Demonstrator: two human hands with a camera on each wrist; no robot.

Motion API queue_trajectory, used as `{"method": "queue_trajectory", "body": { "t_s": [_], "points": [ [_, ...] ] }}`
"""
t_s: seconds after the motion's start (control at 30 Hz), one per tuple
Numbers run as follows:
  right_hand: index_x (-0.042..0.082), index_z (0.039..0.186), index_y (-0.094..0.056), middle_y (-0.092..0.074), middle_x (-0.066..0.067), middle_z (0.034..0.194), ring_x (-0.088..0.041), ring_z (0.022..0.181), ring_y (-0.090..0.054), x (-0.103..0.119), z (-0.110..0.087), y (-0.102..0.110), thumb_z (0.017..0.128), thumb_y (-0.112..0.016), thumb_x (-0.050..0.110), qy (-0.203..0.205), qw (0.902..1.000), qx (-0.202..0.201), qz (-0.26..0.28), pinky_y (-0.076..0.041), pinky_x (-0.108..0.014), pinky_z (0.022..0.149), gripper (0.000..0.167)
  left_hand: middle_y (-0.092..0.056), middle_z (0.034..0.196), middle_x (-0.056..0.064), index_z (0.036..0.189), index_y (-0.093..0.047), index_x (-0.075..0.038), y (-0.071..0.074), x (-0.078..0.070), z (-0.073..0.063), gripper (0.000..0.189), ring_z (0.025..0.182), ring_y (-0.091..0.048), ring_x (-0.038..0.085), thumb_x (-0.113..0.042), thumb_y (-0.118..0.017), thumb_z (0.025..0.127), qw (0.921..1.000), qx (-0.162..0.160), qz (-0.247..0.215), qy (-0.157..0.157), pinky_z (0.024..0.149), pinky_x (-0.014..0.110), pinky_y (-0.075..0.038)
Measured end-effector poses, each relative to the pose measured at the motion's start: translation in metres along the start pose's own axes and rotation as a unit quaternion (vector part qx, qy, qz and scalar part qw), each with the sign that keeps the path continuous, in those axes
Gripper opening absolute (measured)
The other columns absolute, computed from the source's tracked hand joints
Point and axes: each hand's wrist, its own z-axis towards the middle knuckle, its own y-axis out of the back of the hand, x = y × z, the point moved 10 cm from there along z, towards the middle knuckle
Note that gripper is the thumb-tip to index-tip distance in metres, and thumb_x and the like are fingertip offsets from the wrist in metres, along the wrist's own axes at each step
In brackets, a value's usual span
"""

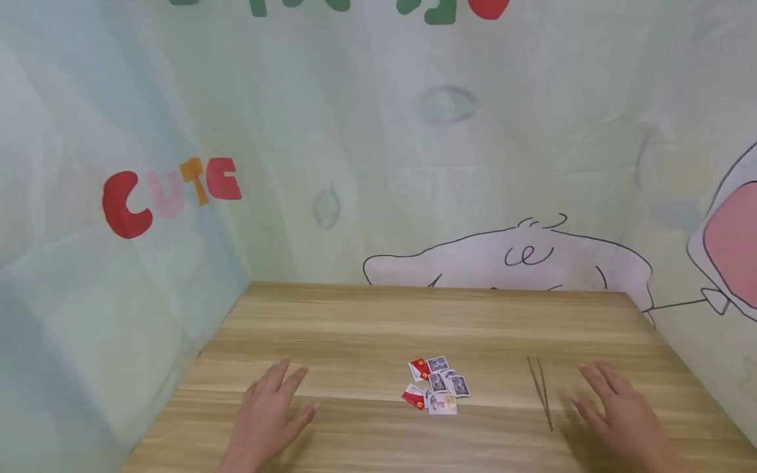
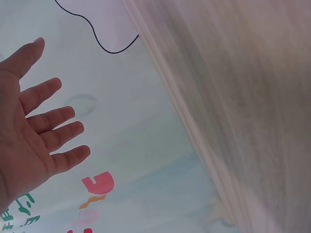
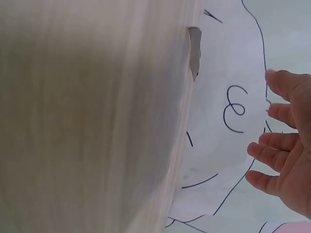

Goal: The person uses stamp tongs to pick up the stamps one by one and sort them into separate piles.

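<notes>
In the head view my left hand [image 1: 267,412] is over the left part of the table, its fingers spread and holding nothing. On the other side my right hand [image 1: 622,410] is likewise spread, with nothing in its grasp. Just left of it lies a thin pair of tweezers [image 1: 542,394], the two legs parted at the far end. A loose cluster of small postage stamps [image 1: 439,383], some red and some grey, lies between the hands, partly overlapping. The wrist views show the left palm [image 2: 24,136] and right palm [image 3: 294,145] with fingers extended.
The wood-grain table [image 1: 355,315] reaches back to a pale printed backdrop [image 1: 355,164], which also rises along both sides. Coloured letters [image 1: 171,194] mark its left part, a cartoon outline [image 1: 508,259] its back.
</notes>
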Motion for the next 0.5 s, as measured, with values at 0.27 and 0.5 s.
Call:
{"method": "queue_trajectory", "body": {
  "t_s": [0.27, 0.5],
  "points": [
    [-0.006, 0.123, -0.052, -0.041, -0.037, 0.125, -0.056, 0.105, -0.042, 0.004, 0.002, -0.006, 0.082, -0.071, 0.021, -0.036, 0.9968, 0.013, 0.070, -0.034, -0.069, 0.077, 0.052, -0.053, 0.121, 0.024, 0.112, -0.064, -0.003, 0.002, -0.010, -0.006, 0.051, 0.109, -0.051, 0.039, -0.033, -0.077, 0.072, 0.9998, -0.006, -0.018, -0.004, 0.079, 0.056, -0.044],
    [-0.009, 0.122, -0.050, -0.040, -0.040, 0.122, -0.059, 0.104, -0.040, 0.007, 0.000, -0.016, 0.084, -0.068, 0.015, -0.053, 0.9881, 0.049, 0.136, -0.032, -0.071, 0.076, 0.049, -0.053, 0.122, 0.022, 0.113, -0.064, -0.006, -0.005, -0.020, -0.007, 0.049, 0.110, -0.051, 0.039, -0.032, -0.076, 0.074, 0.9983, 0.024, -0.053, 0.007, 0.082, 0.057, -0.043]
  ]
}}
